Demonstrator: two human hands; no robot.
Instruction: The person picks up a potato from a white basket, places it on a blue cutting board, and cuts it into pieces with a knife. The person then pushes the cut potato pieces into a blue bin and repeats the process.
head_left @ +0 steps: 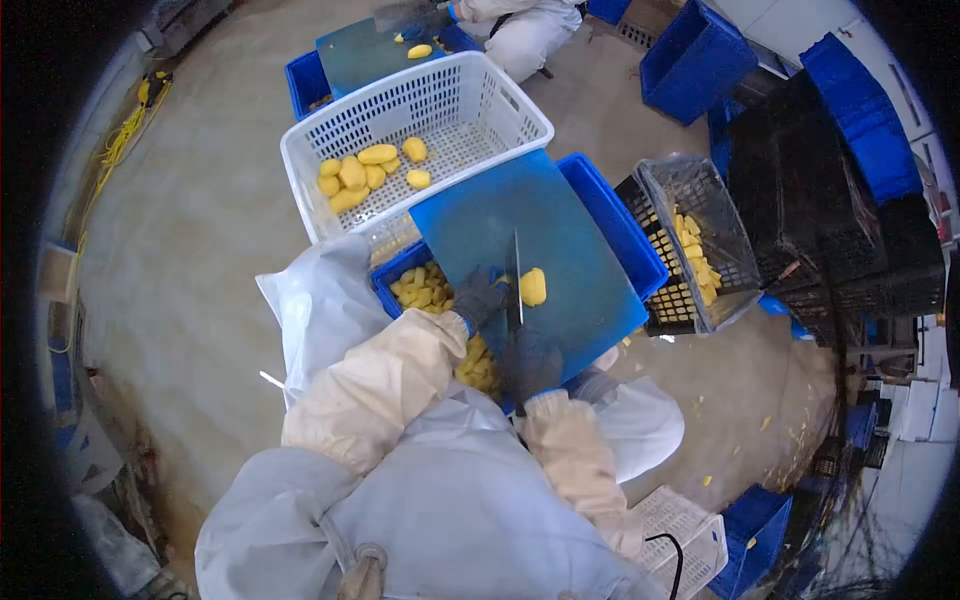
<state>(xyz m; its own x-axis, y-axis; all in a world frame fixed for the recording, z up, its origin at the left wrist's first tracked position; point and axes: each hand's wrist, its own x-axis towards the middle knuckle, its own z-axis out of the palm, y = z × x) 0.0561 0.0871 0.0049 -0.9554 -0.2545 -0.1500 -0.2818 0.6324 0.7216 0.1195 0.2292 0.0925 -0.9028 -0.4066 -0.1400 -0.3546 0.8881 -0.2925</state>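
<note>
Both hands wear dark grey gloves. My right hand (531,366) is wrapped around the handle of a knife (517,282), whose long blade stands edge-down on the blue cutting board (585,238). To the left of the blade, my left hand (479,299) has its fingers curled on the board, against a small yellow potato piece that is mostly hidden. Just right of the blade lies a peeled potato (534,287). Below the board's left edge, a blue bin (383,285) holds many cut potato pieces (425,289), partly covered by my arms.
A white basket (505,130) with several peeled potatoes (352,173) stands beyond the board. At right are a blue bin (612,220) and a black crate (690,180), lined with plastic, holding cut pieces. Across from me, another person (535,42) works at a second board (362,60).
</note>
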